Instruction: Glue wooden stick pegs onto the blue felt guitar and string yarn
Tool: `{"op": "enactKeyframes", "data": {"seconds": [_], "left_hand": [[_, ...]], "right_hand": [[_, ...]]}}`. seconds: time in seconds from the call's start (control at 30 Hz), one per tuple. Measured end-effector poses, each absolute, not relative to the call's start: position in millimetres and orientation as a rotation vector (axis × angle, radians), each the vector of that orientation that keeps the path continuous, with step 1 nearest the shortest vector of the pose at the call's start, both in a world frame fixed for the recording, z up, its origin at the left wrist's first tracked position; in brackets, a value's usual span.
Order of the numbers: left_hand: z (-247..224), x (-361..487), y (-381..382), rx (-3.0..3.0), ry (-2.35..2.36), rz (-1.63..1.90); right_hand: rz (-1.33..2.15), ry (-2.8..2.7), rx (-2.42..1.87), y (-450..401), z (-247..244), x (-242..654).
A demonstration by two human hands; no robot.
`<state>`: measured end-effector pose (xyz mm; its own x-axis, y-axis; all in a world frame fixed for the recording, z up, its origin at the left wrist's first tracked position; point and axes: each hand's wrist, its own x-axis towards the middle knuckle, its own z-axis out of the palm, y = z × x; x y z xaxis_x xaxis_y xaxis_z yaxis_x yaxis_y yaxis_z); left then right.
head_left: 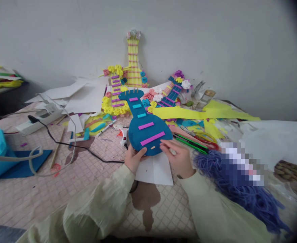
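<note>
My left hand grips the lower left edge of a blue guitar-shaped cutout, thumb on its front. The cutout is tilted up, with purple and light blue strips across its neck and body and several little pegs on its head. Low on the body sits a short pale stick. At the lower right edge, my right hand has its thumb and fingertips pinched together; what lies between them is too small to make out. Under the cutout is a folded white paper. A glue gun lies just left of it.
Decorated guitar shapes lean against the wall. A green utility knife, scissors and purple yarn lie to the right. At left are a power strip, a black cord, a wooden stick and blue sheets.
</note>
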<state>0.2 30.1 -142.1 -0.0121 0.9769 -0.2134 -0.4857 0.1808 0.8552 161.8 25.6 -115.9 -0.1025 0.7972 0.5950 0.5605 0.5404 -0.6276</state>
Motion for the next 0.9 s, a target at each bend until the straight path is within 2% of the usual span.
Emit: {"op": "enactKeyframes", "data": {"seconds": [0.1, 0.2, 0.43, 0.57, 0.7, 0.9], "left_hand": [[-130, -6, 31, 0.642, 0.876, 1.319], [-117, -15, 31, 0.670, 0.817, 1.337], [-93, -31, 27, 0.749, 0.758, 1.429], [-74, -56, 21, 0.796, 0.746, 1.592], [-52, -93, 12, 0.820, 0.758, 1.786], [-45, -120, -4, 0.828, 0.760, 1.849]], "right_hand": [[0.259, -1.453, -1.193, 23, -104, 176], [0.388, -1.266, -1.267, 24, -103, 187], [0.570, -1.739, -1.399, 44, -104, 161], [0.599, -1.935, -1.417, 56, -104, 123], [0.630, -2.037, -1.499, 74, -111, 80], [0.735, -1.976, -1.707, 107, -124, 28]]}}
